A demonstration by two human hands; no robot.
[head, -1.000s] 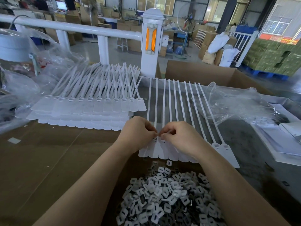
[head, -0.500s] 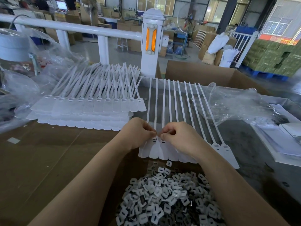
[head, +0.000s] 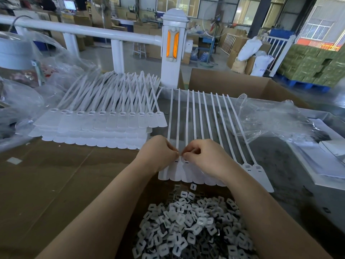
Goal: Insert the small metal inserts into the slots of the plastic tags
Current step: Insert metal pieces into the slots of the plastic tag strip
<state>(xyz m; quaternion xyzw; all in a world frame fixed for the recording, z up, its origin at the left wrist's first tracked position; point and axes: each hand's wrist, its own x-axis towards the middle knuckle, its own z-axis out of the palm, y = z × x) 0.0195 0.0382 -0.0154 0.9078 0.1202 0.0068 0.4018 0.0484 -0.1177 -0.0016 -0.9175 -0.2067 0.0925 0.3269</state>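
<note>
A row of white plastic tags (head: pixel 205 128) with long straps lies across the table in front of me. My left hand (head: pixel 158 152) and my right hand (head: pixel 203 156) meet fingertip to fingertip over the heads of the left tags, fingers curled and pinching at one tag's slot (head: pixel 180 159). Whatever sits between the fingertips is too small to make out. Below my wrists, a heap of small grey and white inserts (head: pixel 192 227) fills the near part of the table. Two tags at the right end (head: pixel 255 169) show open slots.
A thick stack of white tags (head: pixel 100 122) lies at the left. Crumpled clear plastic bags sit at the far left (head: pixel 22 101) and right (head: pixel 276 118). An open cardboard box (head: pixel 233 81) and a white railing post (head: pixel 172 49) stand behind the table.
Both hands stay pinched together over the same tags, with only slight shifts of the fingers.
</note>
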